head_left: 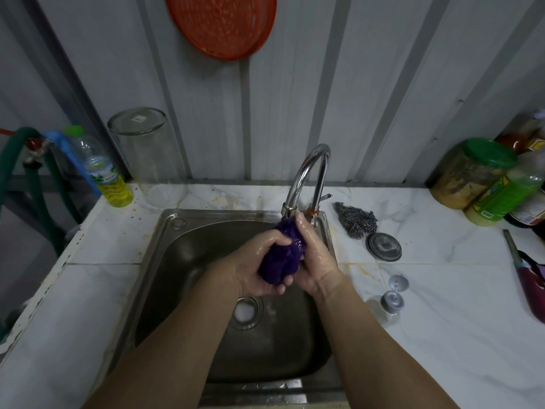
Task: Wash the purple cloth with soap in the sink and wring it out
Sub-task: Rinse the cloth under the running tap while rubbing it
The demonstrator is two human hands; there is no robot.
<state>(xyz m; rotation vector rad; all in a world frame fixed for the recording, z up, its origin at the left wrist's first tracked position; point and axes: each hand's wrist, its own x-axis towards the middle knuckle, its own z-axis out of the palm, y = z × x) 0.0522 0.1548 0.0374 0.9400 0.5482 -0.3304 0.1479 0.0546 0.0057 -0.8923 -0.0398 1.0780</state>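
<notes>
I'm looking down over the sink [165, 231] w/ both hands working under the tap [306, 172]. The purple cloth [280, 258] is bunched into a tight wad, held above the basin just below the spout, not resting on the steel. My left hand [250, 267] is wrapping it from the left and below, fingers curled in and clamped on the wad; my right hand [312, 258] is pressing against it from the right, fingertips reaching up near the spout, also closed on the cloth. Both hands are glistening wet, so the cloth is prob soaked. I can't tell if water is running right now, no clear stream showing. White foam is sitting in the drain [246, 311], so I'm judging soap has already gone on and the scrub stage is underway or nearly over. The grip reads like squeezing or rubbing, can't say which. No suds visible on the cloth itself, too dark to check. What's left, as I'm reading it: rinse out any remaining lather, then a proper twist w/ hands turning opposite ways to wring it. The yellow liquid bottle [110, 178] is standing back left on the counter [442, 335], well apart from the hands.
</notes>
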